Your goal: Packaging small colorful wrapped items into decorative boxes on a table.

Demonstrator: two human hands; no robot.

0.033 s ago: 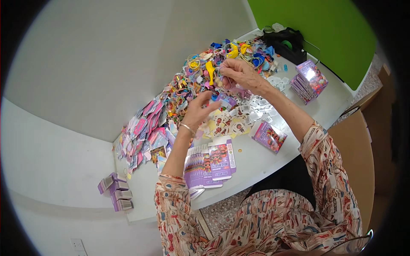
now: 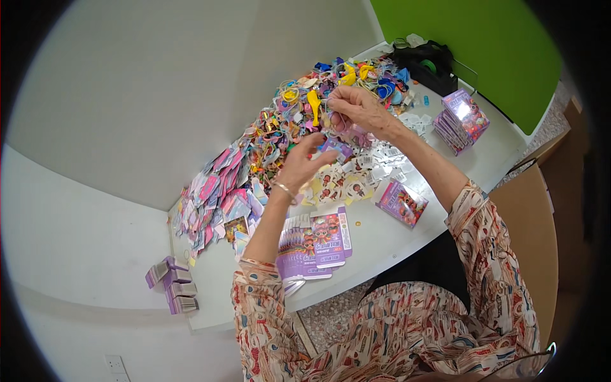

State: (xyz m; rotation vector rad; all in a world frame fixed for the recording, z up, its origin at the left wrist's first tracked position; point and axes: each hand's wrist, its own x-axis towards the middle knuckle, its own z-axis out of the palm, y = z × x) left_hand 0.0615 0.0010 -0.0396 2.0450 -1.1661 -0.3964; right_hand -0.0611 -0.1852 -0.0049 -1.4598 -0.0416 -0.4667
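Note:
My right hand (image 2: 364, 113) is closed in a pinch over the far heap, gripping a thin pale cord (image 2: 327, 106); anything hanging from it is hard to make out. Just below and to the left, my left hand (image 2: 299, 164) hovers with thumb and fingers apart, holding nothing. Beneath the hands spreads a heap of small colourful trinkets and cords (image 2: 270, 137), with a yellow balloon-like piece (image 2: 314, 105) by my right fingertips. A small purple packet (image 2: 337, 150) lies near my left fingers. Closer to me are yellowish sticker sheets (image 2: 331, 184) with little figures.
Fanned flat purple boxes (image 2: 328, 239) lie at the near edge, and one purple box (image 2: 403, 202) sits to their right. Stacked boxes (image 2: 459, 121) stand at the far right near a black bag (image 2: 429, 63). Pink packets (image 2: 210, 191) pile up left; white slips (image 2: 388, 162) lie mid-table.
My left hand has shifted slightly to the right, its fingers still apart. The right hand keeps its pinch in nearly the same spot.

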